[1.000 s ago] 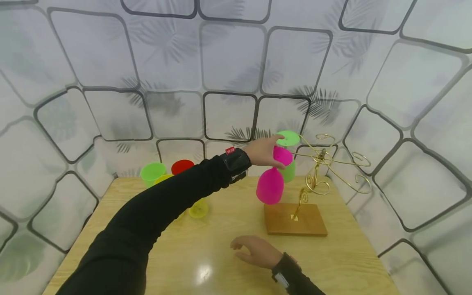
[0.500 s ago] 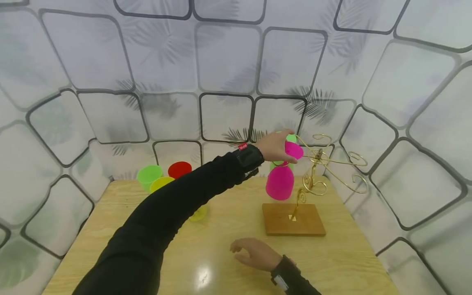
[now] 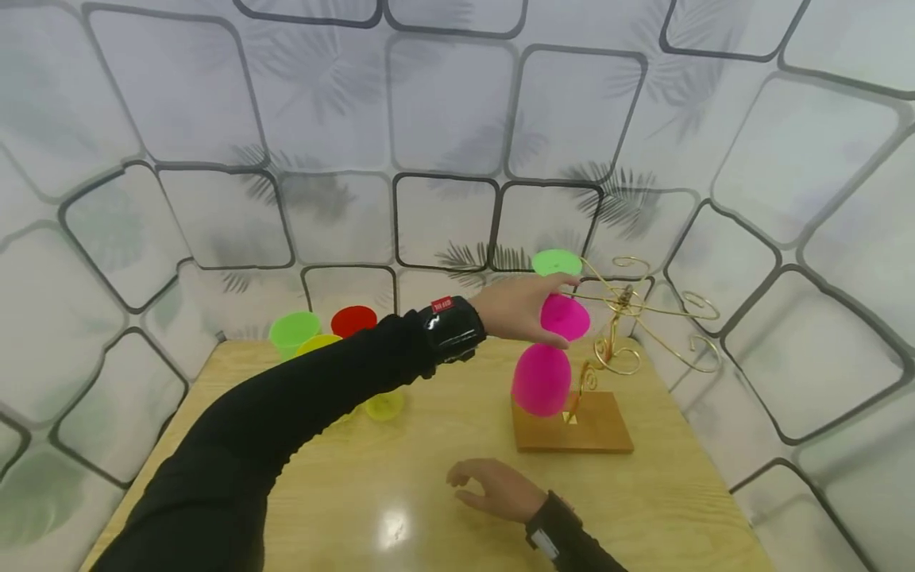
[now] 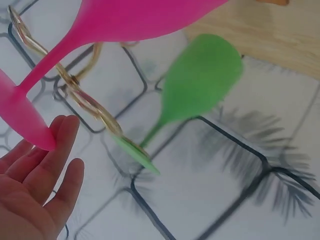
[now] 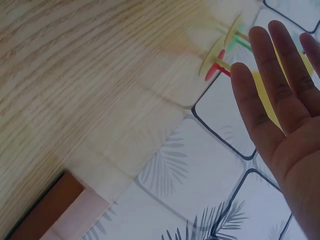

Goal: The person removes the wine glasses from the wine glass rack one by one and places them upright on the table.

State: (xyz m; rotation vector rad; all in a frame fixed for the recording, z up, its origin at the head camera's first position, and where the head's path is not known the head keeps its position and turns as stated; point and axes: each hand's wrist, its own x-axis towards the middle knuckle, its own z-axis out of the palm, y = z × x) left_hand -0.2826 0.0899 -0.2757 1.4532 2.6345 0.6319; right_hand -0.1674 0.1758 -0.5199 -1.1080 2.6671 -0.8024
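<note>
Background: white wall covering (image 3: 443,103) with dark rounded squares and grey palm leaves stands all around the light wooden table (image 3: 436,485).
Left hand: my left hand (image 3: 516,308) is stretched out over the table, at the gold wire rack; the fingers are straight and only lightly spread, and the fingertips (image 4: 59,131) touch the round foot of the pink plastic goblet (image 3: 542,378). I do not curl them around it.
Pink goblet: it hangs upside down, the foot up on a wire arm and the bowl down, just over the brown wooden base (image 3: 572,425) of the rack.
Rack: the gold wire glass rack with curled arms (image 3: 629,318) stands on that base, on the right part of the table.
Green goblet: a green plastic goblet (image 4: 200,82) also hangs upside down on the rack, behind the pink one; its foot (image 3: 557,262) shows above my fingers in the head view.
Right hand: my right hand (image 3: 493,486) is low over the front of the table, well apart from the rack; the fingers are relaxed, slightly bent, and hold nothing. If it touches the wood, I cannot tell.
Other cups: a green cup (image 3: 295,332), a red cup (image 3: 353,320) and a yellow goblet (image 3: 382,405) are at the far left side of the table, partly hidden by my black sleeve (image 3: 286,429).
</note>
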